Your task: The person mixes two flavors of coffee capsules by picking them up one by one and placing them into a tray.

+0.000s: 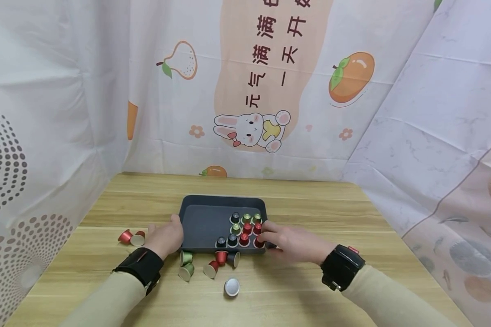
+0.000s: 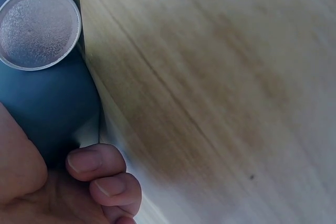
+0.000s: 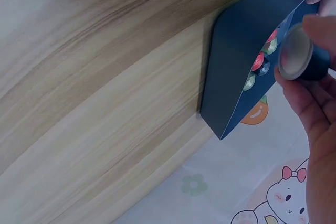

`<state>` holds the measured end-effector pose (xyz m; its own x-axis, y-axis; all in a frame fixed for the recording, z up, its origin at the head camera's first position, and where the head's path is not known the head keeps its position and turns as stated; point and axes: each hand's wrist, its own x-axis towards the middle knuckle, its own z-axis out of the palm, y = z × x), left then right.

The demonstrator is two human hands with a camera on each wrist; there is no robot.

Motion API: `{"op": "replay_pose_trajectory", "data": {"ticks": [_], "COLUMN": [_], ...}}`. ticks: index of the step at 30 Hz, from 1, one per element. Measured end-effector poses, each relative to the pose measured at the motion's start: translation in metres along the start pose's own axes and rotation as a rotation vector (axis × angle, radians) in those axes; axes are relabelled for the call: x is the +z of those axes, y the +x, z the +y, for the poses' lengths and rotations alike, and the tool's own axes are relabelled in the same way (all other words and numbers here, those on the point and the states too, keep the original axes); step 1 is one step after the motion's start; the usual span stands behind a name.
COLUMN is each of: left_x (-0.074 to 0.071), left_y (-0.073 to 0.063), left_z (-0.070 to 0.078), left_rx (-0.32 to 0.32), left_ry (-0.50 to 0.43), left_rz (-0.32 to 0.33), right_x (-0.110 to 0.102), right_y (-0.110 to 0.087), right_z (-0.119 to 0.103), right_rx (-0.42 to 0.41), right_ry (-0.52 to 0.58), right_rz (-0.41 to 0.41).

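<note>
A dark rectangular tray (image 1: 204,249) lies on the table with several coffee capsules standing lid down in its right part, black (image 1: 235,218), green (image 1: 246,219) and red (image 1: 244,239). My left hand (image 1: 166,236) grips the tray's left wall, fingers curled against it in the left wrist view. At the front right corner of the tray, my right hand (image 1: 288,243) pinches a coffee capsule (image 3: 295,53) between thumb and fingers. Its silver lid faces the right wrist camera and its body looks dark there. In the head view, a red capsule (image 1: 259,243) shows at those fingertips.
Before the tray lie loose green capsules (image 1: 186,271), red capsules (image 1: 211,269), a dark capsule (image 1: 233,259) and one with its lid up (image 1: 231,287). Two red capsules (image 1: 125,236) rest left of my left hand. Printed curtains (image 1: 245,159) hang behind the wooden table (image 1: 310,204).
</note>
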<state>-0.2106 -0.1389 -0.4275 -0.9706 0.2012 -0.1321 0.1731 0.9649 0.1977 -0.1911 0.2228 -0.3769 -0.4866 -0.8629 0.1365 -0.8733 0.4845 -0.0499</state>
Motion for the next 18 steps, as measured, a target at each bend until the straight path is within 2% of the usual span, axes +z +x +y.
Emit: {"op": "replay_pose_trajectory", "data": {"ticks": [7, 9, 14, 15, 18], "left_x": [0.0, 0.001, 0.002, 0.002, 0.001], "left_y": [0.0, 0.0, 0.0, 0.0, -0.001], "left_z": [0.001, 0.0, -0.002, -0.002, -0.002], "left_rx": [-0.007, 0.007, 0.017, 0.011, 0.029], "left_ry": [-0.024, 0.02, 0.037, 0.008, 0.072], "left_rz": [0.014, 0.016, 0.016, 0.019, 0.025], "right_x": [-0.001, 0.0, 0.001, 0.001, 0.001], "right_y": [0.003, 0.005, 0.011, 0.012, 0.018], "right_z": [0.005, 0.006, 0.009, 0.01, 0.011], "right_rx": [-0.025, -0.032, -0.054, -0.059, -0.075], "right_ry": [-0.03, -0.034, -0.02, -0.015, -0.027], "right_rz": [0.037, 0.052, 0.091, 0.095, 0.104]}}
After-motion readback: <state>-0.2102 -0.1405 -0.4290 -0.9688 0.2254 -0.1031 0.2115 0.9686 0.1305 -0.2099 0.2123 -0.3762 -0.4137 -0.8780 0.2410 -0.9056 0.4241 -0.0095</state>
